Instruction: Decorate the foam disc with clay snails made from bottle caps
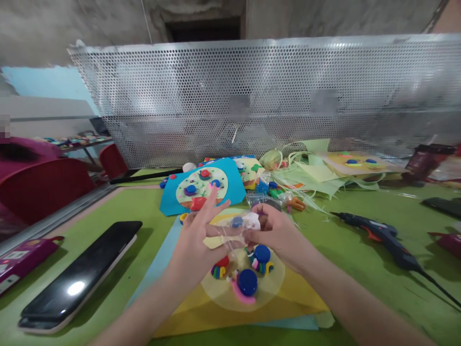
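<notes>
My right hand [275,230] pinches a small clear plastic wrapper with a lump of white clay [253,221] in it. My left hand [200,238] is spread beside it, fingers apart; part of the film [230,233] lies against its fingertips. Below both hands, a pale yellow paper circle [266,293] rests on a yellow sheet [187,315]. On the circle sit a pink clay snail [242,290] with a blue bottle cap [248,282] as its shell, another blue cap [262,253] with coloured clay, and a red cap [222,262] with striped clay, partly behind my left hand.
A black phone-like device [82,274] and a purple box [27,262] lie left. A hot glue gun [382,235] with its cord lies right. Behind are a blue card [167,199] with clay figures, clay packets [264,185] and paper scraps [317,173], before a perforated metal panel [201,96].
</notes>
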Demonstrator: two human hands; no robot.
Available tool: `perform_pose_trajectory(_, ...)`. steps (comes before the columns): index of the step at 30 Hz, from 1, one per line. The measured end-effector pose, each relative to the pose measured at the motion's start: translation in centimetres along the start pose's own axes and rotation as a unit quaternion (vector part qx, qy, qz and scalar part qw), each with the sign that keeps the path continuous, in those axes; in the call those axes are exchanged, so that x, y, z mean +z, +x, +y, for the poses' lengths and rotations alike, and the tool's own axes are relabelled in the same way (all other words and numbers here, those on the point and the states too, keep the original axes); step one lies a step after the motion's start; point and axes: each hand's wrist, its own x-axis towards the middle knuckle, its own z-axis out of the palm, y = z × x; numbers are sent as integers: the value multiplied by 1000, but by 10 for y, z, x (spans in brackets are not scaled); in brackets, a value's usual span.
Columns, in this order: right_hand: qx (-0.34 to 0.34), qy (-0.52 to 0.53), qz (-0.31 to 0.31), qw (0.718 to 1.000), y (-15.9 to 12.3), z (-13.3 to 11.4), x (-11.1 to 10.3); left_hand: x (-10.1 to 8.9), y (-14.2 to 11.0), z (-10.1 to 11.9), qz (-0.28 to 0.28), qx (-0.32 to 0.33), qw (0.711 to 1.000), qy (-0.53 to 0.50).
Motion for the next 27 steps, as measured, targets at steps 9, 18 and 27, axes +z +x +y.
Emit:
perform_pose_trajectory(9, 8, -23, -31, 999, 0, 4, 0, -2, 3, 11, 31, -89, 991, -100)
perform_pose_trajectory(18, 16, 11, -48, 999, 0, -1, 0, -4, -2, 9, 64, -40, 997, 11)
perform_pose_trajectory(27, 7, 10, -47, 999, 1, 6, 0, 1, -7, 8, 67, 4, 998, 16)
